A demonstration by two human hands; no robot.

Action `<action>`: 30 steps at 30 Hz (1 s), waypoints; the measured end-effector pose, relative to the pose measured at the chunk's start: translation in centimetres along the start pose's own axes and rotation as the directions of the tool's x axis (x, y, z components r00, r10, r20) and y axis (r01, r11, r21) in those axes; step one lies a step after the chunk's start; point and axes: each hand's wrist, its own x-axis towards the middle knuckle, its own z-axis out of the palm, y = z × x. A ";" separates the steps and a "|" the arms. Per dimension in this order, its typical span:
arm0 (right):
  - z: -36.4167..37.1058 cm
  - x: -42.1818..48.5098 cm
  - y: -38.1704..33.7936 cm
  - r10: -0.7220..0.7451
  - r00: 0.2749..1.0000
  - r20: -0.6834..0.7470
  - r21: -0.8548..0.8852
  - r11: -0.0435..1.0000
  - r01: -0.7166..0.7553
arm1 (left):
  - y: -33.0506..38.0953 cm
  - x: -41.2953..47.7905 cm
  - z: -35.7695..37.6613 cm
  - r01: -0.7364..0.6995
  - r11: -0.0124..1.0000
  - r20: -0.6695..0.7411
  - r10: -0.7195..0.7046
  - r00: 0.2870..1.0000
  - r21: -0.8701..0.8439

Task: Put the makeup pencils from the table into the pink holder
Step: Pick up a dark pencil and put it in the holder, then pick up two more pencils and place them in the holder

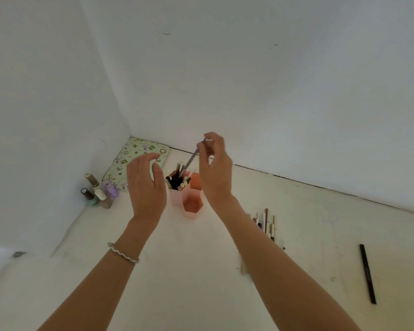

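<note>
The pink holder, a cluster of hexagonal cups, stands on the white table near the far wall. Its left cup is full of makeup pencils; the front cup looks empty. My right hand is above the holder, fingers shut on the top end of a grey pencil that slants down with its tip over the filled cup. My left hand hovers just left of the holder, fingers apart and holding nothing. Several more pencils lie in a row on the table, partly hidden behind my right forearm.
A single black pencil lies alone at the right. Several nail polish bottles stand in the left corner, beside a green patterned pouch against the wall. White walls close the table at the back and left.
</note>
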 end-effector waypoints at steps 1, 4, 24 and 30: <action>0.6 -0.6 0.5 -0.002 0.997 0.082 -0.064 0.998 0.007 | 0.2 -0.2 0.0 0.010 1.000 0.020 -0.010 1.000 -0.006; 1.7 -2.7 2.1 -0.097 0.958 0.269 -0.242 0.956 0.165 | 1.3 -1.3 0.2 0.042 0.999 0.078 -0.040 0.996 -0.020; -14.0 -4.4 8.6 0.343 0.910 -0.235 -0.136 0.915 -0.380 | 8.4 -16.4 13.2 0.136 0.907 0.728 -0.403 0.555 0.398; -13.9 -5.8 9.5 0.386 0.898 -0.210 -0.110 0.904 -0.414 | 7.7 -15.9 13.6 0.266 0.868 0.721 -0.496 0.485 0.419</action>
